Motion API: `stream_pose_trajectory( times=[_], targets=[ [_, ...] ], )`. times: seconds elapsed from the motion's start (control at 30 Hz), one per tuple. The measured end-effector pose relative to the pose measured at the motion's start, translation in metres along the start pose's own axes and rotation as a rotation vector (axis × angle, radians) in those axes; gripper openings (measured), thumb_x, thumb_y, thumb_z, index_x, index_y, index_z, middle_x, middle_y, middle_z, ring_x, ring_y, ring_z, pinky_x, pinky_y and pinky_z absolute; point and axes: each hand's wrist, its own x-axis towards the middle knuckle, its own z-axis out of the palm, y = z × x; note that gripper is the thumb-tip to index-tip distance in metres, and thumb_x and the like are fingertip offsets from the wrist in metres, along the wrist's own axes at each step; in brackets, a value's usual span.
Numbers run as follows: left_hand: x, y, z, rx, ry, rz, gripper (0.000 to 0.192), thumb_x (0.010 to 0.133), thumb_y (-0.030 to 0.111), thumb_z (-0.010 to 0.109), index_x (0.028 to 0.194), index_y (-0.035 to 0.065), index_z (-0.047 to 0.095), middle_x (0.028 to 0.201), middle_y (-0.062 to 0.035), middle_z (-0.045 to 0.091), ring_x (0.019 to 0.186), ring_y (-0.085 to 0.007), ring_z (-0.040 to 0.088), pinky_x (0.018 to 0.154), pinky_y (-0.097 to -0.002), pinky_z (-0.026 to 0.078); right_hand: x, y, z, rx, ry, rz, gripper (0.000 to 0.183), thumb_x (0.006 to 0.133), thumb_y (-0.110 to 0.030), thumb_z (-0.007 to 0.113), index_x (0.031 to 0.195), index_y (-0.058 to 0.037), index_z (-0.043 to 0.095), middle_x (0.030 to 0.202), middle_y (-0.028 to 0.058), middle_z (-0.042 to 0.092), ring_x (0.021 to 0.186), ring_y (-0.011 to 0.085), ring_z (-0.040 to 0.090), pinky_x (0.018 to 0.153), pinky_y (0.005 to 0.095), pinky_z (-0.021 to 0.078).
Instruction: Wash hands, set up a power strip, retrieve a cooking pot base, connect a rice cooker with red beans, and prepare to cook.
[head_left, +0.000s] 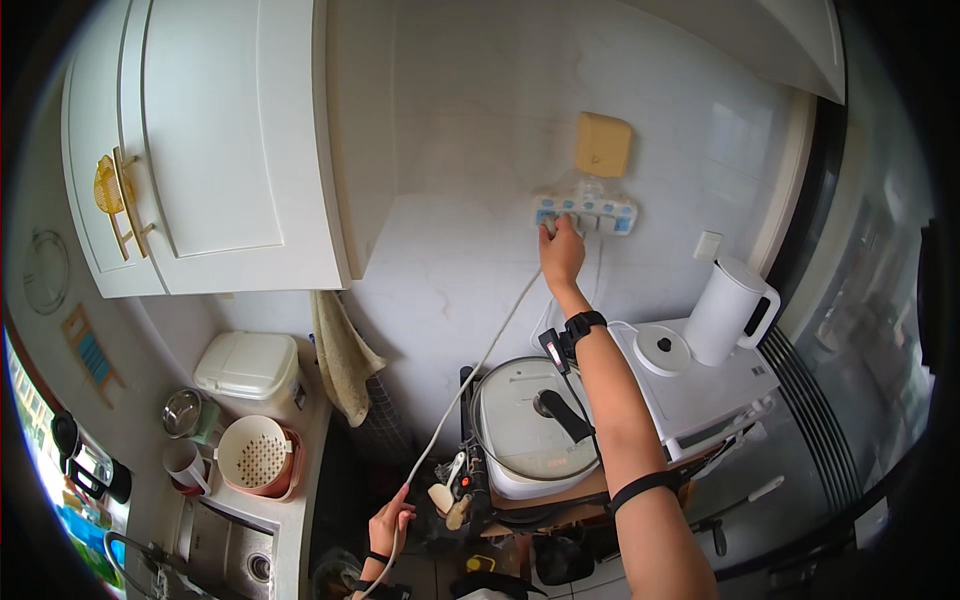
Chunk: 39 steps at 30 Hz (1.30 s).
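Note:
My right hand (562, 259) reaches up to a white and blue power strip (627, 212) fixed on the wall, its fingers closed on a plug (549, 224) at the strip's left end. Other white plugs (598, 223) sit in the sockets to its right. From that plug a white power cord (491, 349) slants down to the lower left. Low in the view, my left hand (388, 523) holds this cord, which runs on past the wrist. Whether the plug is fully seated is hidden by my fingers.
Below my right arm are a white appliance and a glass lid (517, 412) with a black handle. A white electric kettle (724, 311) and a small round lid (661, 349) stand at right. Left are a wall cabinet (217, 135), hanging towel (341, 360), colander (251, 454) and sink (229, 551).

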Motion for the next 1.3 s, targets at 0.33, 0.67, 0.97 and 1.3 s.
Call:
stream_pose_trajectory(
  times=[0.33,0.67,0.97,1.3],
  targets=[
    [0.012,-0.012,0.007,-0.115,0.012,-0.028,0.051,0.094,0.043,0.042,0.127,0.0046,0.048,0.077,-0.0114,0.064,0.066,-0.0193,0.066,0.061,-0.0272,0.052,0.007,-0.008,0.012,-0.129,0.007,0.001,0.022,0.077,-0.016,0.065,0.088,-0.002,0.052,0.071,0.0199,0.061,0.07,0.0392,0.06,0.061,0.0472,0.0475],
    [-0.001,-0.009,0.012,-0.377,0.074,-0.158,0.085,0.08,0.061,0.054,0.137,0.0026,0.029,0.079,-0.0124,0.064,0.067,-0.0185,0.065,0.06,-0.0263,0.052,0.017,-0.014,0.009,-0.228,-0.022,-0.031,0.025,0.075,-0.012,0.066,0.093,-0.001,0.053,0.073,0.0192,0.063,0.07,0.0366,0.063,0.059,0.0436,0.0504],
    [-0.082,-0.018,0.031,-0.409,-0.18,-0.202,0.075,0.086,0.06,0.041,0.134,0.0021,0.032,0.085,-0.0132,0.064,0.071,-0.0211,0.066,0.065,-0.0302,0.052,0.012,-0.009,0.007,-0.155,-0.103,0.011,0.032,0.077,-0.014,0.066,0.1,0.0009,0.048,0.079,0.0203,0.063,0.077,0.0368,0.062,0.066,0.0433,0.0509],
    [-0.177,-0.077,0.067,-0.093,-0.202,-0.584,0.043,0.095,0.039,0.041,0.082,0.0008,0.055,0.061,-0.0102,0.062,0.059,-0.0214,0.065,0.053,-0.0322,0.05,-0.023,-0.014,-0.066,0.038,-0.213,0.057,0.031,0.082,-0.028,0.062,0.101,-0.0057,0.052,0.096,0.016,0.055,0.089,0.0362,0.058,0.071,0.0445,0.0484]
  ],
)
